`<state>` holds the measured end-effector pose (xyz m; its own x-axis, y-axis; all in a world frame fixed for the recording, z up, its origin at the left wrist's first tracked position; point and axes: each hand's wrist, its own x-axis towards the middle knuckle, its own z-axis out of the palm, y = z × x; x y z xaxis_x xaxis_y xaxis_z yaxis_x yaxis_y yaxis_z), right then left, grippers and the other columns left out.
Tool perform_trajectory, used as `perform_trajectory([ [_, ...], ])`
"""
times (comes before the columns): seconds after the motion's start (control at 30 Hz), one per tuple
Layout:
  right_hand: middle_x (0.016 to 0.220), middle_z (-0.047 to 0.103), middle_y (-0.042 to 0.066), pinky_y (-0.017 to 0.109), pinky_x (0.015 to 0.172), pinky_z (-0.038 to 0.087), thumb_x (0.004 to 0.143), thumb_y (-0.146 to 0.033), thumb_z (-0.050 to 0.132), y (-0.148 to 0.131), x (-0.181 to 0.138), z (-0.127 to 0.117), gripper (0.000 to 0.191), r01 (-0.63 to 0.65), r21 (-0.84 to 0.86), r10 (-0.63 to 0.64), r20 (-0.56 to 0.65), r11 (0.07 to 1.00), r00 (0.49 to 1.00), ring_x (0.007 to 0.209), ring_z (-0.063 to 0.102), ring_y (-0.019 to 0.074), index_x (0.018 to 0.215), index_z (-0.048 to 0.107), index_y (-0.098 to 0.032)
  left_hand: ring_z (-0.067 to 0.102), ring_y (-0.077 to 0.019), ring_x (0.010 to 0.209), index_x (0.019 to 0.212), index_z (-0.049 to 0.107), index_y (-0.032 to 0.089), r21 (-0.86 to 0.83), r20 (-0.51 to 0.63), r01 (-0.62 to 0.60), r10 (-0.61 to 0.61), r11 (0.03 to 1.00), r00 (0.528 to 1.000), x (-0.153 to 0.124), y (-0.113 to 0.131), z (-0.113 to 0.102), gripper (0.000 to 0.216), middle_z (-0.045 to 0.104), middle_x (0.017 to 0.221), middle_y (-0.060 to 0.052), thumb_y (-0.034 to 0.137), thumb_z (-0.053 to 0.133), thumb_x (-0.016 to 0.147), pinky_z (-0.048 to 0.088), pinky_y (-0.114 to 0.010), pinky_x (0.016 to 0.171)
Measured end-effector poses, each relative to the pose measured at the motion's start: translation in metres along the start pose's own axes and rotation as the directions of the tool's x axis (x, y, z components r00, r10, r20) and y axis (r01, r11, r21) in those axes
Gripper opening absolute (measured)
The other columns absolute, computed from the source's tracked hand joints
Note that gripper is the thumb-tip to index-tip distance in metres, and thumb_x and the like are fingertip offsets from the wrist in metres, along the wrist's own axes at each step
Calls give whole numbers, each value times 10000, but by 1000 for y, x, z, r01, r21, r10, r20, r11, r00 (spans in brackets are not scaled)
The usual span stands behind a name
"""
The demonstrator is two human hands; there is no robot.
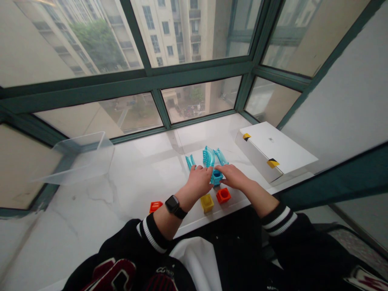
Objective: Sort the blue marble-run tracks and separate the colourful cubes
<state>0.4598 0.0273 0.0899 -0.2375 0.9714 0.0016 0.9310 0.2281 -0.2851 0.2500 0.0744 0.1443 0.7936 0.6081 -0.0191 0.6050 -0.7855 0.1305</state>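
My left hand [198, 182] and my right hand [233, 176] meet over a blue cube block [216, 178], their fingertips pressing it from both sides. Just behind stands a translucent blue spiral track piece [209, 157], close to my left fingers. A short curved blue track [190, 162] lies to its left, and a longer one [220, 157] to its right. Below my hands sit a yellow cube block [207, 203] and a red cube block [223, 195]. An orange-red block [155, 206] lies further left, beyond my left wrist.
The white marble windowsill [133, 190] runs under everything, with its front edge near my body. A transparent plastic box [81, 157] stands at the left. A white box with black and yellow tape [273, 151] lies at the right. Green-framed windows rise behind.
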Motion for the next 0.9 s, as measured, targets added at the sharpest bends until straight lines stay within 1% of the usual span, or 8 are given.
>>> perform_trajectory([
  [0.27, 1148, 745, 135, 411, 910, 498, 811, -186, 810, -3, 1, -3, 550, -1, -35, 2, 18, 999, 1000, 1093, 695, 334, 1317, 595, -194, 652, -389, 1178, 1323, 569, 211, -29, -29, 8, -9, 1000, 1000, -1, -1, 1, 633, 748, 1192, -146, 410, 851, 792, 391, -623, 1103],
  [0.47, 1225, 729, 130, 412, 949, 483, 818, -209, 832, -3, 1, 0, 606, -31, -52, 33, 31, 998, 999, 1149, 682, 320, 1366, 574, -222, 620, -366, 1273, 1486, 483, 217, -139, -146, -11, -9, 990, 989, -21, -7, -22, 754, 687, 1350, -156, 583, 741, 879, 346, -611, 1182],
  [0.57, 1199, 736, 137, 412, 951, 475, 813, -186, 839, -3, 2, -1, 603, -43, -59, 45, 36, 997, 998, 1141, 686, 320, 1359, 587, -220, 595, -306, 1330, 1510, 470, 225, -250, -298, -51, -27, 967, 954, -48, -27, -36, 643, 651, 1422, -138, 595, 567, 993, 316, -556, 1236],
  [0.63, 1185, 741, 135, 403, 945, 470, 808, -171, 841, -5, 2, -4, 603, -45, -67, 48, 48, 997, 998, 1133, 690, 319, 1355, 592, -220, 610, -244, 1313, 1456, 531, 247, -345, -393, -93, -54, 934, 918, -72, -47, -39, 484, 676, 1394, -97, 509, 360, 1087, 312, -509, 1257],
  [0.7, 1183, 744, 131, 392, 936, 468, 808, -161, 838, -7, 2, -7, 591, -44, -69, 48, 65, 997, 997, 1124, 694, 315, 1346, 602, -224, 622, -236, 1293, 1391, 586, 243, -437, -480, -70, -167, 897, 861, -101, -72, -34, 520, 714, 1318, -86, 516, 255, 1099, 361, -487, 1237],
  [0.73, 1179, 746, 129, 389, 933, 466, 806, -155, 837, -8, 2, -8, 582, -47, -69, 52, 71, 997, 996, 1118, 696, 313, 1336, 609, -226, 624, -243, 1287, 1356, 612, 233, -479, -493, -20, -250, 878, 834, -116, -84, -29, 547, 724, 1290, -92, 531, 234, 1096, 398, -478, 1211],
  [0.8, 1169, 749, 130, 389, 932, 462, 804, -148, 832, -10, 3, -9, 568, -54, -69, 59, 76, 996, 995, 1117, 696, 313, 1325, 620, -228, 644, -252, 1252, 1312, 639, 213, -549, -450, 103, -397, 829, 800, -145, -108, -12, 579, 733, 1258, -99, 548, 221, 1091, 476, -462, 1138],
  [0.9, 1166, 748, 141, 395, 936, 456, 809, -154, 825, -11, 3, -7, 579, -62, -78, 68, 74, 995, 995, 1134, 687, 320, 1343, 610, -218, 675, -260, 1190, 1278, 660, 199, -575, -366, 263, -532, 774, 764, -187, -135, 20, 576, 749, 1211, -92, 553, 249, 1081, 508, -472, 1099],
])
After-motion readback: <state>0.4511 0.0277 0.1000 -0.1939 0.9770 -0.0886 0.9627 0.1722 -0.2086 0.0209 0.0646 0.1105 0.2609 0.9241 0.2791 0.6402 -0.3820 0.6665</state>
